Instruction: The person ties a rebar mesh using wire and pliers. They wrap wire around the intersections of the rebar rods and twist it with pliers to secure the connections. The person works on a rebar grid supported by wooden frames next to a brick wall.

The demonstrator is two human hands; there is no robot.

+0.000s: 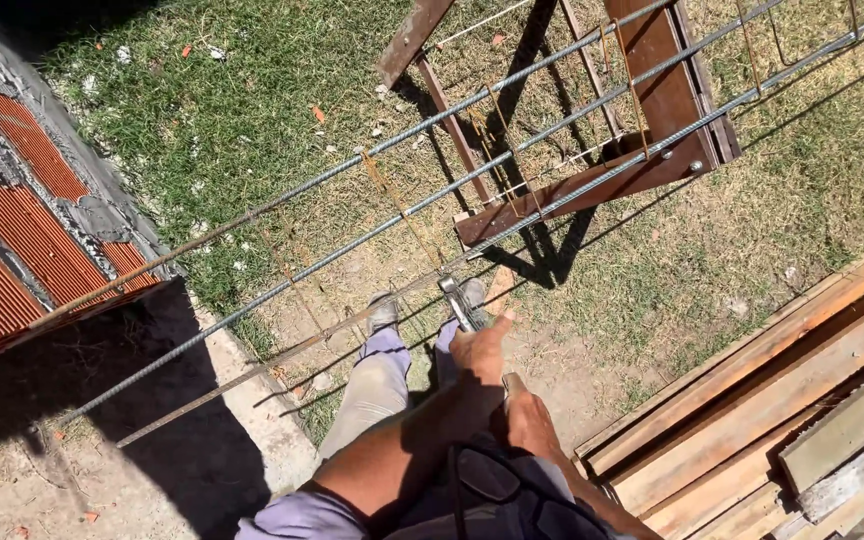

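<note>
Looking down from head height, the view takes in a rebar cage (472, 170) of long ribbed steel bars that runs from the lower left up to the upper right, and everything else sits around it. To the left of the cage stands a wall of red hollow bricks (22, 190) with grey mortar, its shadow falling on bare dirt and a pale concrete strip (257, 420) under the cage's lower end. Beyond the cage, a patch of grass (222, 110) spreads out, scattered with small bits of rubble. Thin rusty wire stirrups (392, 205) wrap the bars at intervals.

Below the middle of the cage the person's grey trouser legs and worn shoes (384, 312) stand on dry ground. The left hand (480, 352) reaches up to the nearest bar, fingers curled shut around the handle of a metal tying tool (458, 300) whose head touches that bar. Just below and right of it, the right hand (530, 418) is closed as well, gripping the tool's lower handle end (512, 381); how tightly, I cannot tell.

Further right, the cage rests across a brown wooden sawhorse (652, 110), which throws a sharp shadow on the grass. Right of and below the cage, a stack of long wooden planks (782, 400) lies at the lower right corner.
</note>
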